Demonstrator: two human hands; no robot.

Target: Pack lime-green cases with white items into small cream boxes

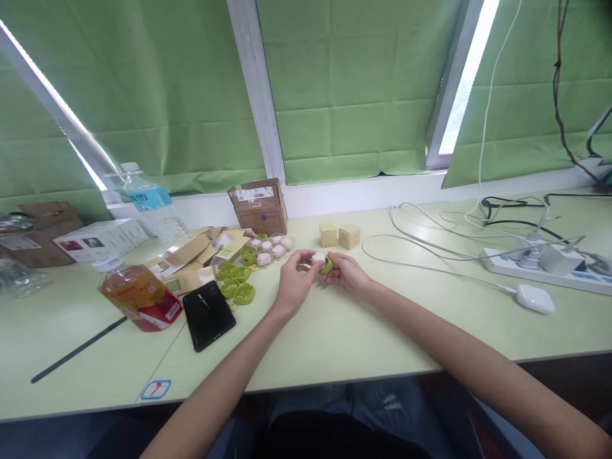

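Between the fingertips of my left hand (293, 280) is a small white rounded piece (317, 257). My right hand (351, 275) grips a small green cover (327, 265) right against it; how far the white piece sits inside the cover I cannot tell. Several more green covers (244, 294) lie on the table to the left. Behind them, white rounded pieces (264, 259) rest in a clear plastic tray. Two small closed cardboard boxes, one on the left (327, 235) and one on the right (349, 236), stand just beyond my hands.
Left of my arms lie a black phone (209, 315), a bottle of reddish drink (141, 296) and a heap of flattened cartons (191, 258). A brown cardboard box (261, 207) stands by the wall. At right are a power strip (549, 270), cables and a white charger (534, 298).
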